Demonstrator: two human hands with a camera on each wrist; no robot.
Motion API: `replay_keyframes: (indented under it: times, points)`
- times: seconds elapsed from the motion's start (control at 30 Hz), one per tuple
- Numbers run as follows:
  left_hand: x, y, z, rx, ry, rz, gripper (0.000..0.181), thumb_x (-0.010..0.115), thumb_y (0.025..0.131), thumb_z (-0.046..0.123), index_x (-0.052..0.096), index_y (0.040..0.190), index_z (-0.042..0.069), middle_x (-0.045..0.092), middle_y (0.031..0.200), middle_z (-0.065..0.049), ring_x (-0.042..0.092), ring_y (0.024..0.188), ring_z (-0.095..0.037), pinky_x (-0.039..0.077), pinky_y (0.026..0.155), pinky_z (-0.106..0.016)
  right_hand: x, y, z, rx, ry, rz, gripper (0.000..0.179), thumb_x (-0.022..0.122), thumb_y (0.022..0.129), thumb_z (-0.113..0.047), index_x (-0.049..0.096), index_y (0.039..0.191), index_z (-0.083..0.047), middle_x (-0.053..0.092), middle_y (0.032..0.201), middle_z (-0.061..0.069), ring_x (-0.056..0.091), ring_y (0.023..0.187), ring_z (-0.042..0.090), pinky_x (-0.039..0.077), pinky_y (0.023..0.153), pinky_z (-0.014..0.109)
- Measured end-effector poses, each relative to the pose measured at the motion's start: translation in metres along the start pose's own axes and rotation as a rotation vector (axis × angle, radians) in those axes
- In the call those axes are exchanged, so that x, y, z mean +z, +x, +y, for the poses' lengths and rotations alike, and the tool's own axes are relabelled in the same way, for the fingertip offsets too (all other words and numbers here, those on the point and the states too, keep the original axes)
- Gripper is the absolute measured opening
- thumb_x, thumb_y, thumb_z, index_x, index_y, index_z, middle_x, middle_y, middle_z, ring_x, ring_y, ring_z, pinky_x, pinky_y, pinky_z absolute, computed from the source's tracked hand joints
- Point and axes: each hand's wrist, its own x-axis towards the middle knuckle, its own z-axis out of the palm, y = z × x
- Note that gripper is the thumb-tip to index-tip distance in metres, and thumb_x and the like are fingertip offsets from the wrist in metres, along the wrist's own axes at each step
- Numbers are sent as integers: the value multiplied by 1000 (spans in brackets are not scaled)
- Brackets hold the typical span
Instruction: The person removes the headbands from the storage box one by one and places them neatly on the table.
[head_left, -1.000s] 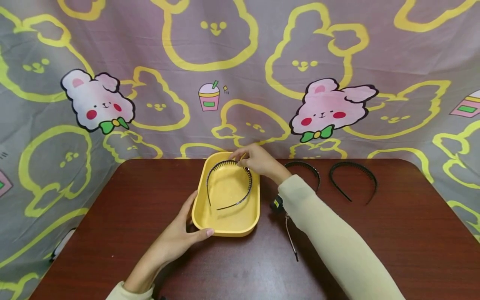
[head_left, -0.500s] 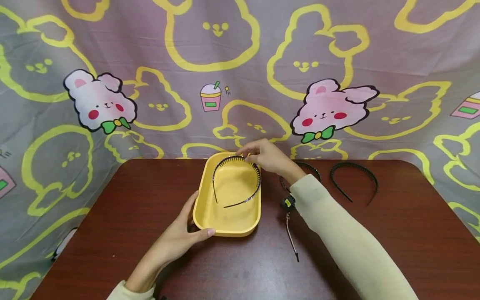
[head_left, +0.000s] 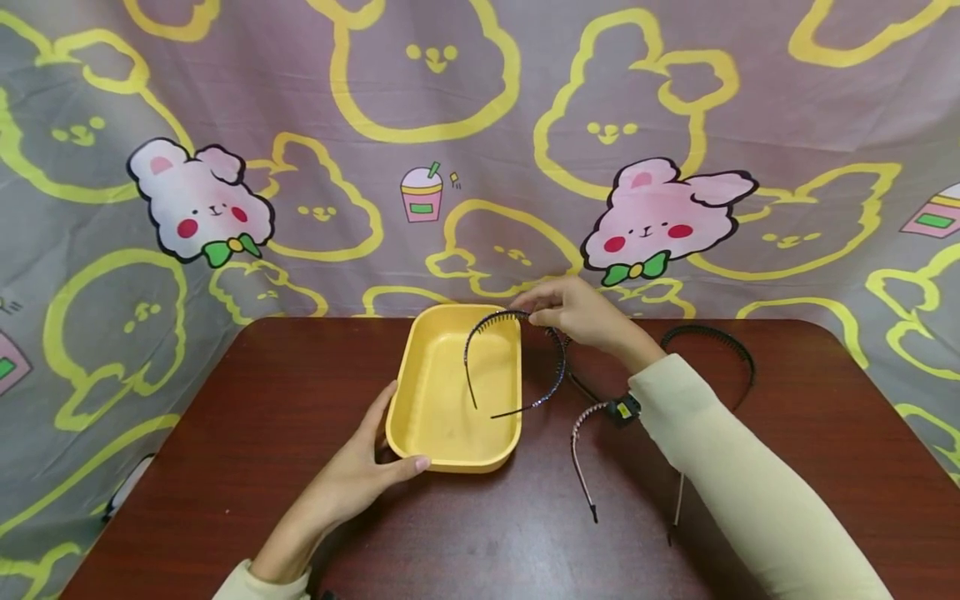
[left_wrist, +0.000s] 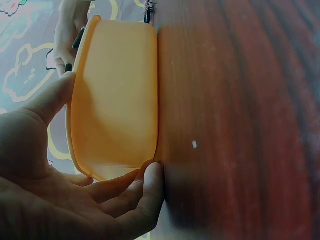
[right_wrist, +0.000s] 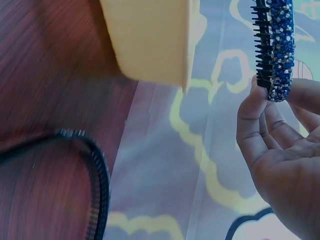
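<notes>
My right hand pinches a toothed headband covered in blue and silver stones between thumb and fingers. In the head view the headband hangs with its arch up, its left part over the yellow tray and its right part past the tray's right rim. My left hand holds the tray at its near left corner. The left wrist view has that thumb at the rim and the fingers around the lower corner. No other thing shows inside the tray.
On the brown table, right of the tray, lie a light-coloured twisted headband, a dark one mostly behind my right hand, and a black toothed one. A patterned curtain stands behind the table.
My right hand has lifted the headband from inside the tray and carried it right, across the rim. More of the light headband now shows. My left hand stays on the tray.
</notes>
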Motion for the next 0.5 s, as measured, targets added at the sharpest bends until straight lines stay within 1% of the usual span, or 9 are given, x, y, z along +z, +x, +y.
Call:
replay_keyframes:
  times: [0.13,0.23,0.37,0.5]
  points:
    - [0,1,0,-2,-2,-1,114,86,89,31,6,169,31,34,169,-18,39,153,-34,27,122,-58,-10,-9,7,15,3,2,28,65,98,0,77,123,-5,75,126,14,67,112,24,54,87,27]
    - [0,1,0,-4,0,-2,114,86,89,32,5,169,30,32,170,-18,39,153,-34,27,121,-58,-17,-16,10,20,-12,5,28,65,98,-1,77,123,-6,75,124,13,65,110,23,53,87,28]
    - [0,1,1,-5,4,-2,114,86,89,33,5,169,31,29,171,-17,38,154,-35,27,121,-58,-28,-29,12,34,-41,2,26,65,100,-5,77,123,-9,74,125,12,64,112,23,52,89,28]
    - [0,0,1,-1,4,-4,113,86,89,33,5,169,30,27,172,-17,37,154,-35,28,121,-58,-40,-44,15,54,-61,14,25,66,101,-6,78,122,-11,74,118,13,65,102,20,52,84,26]
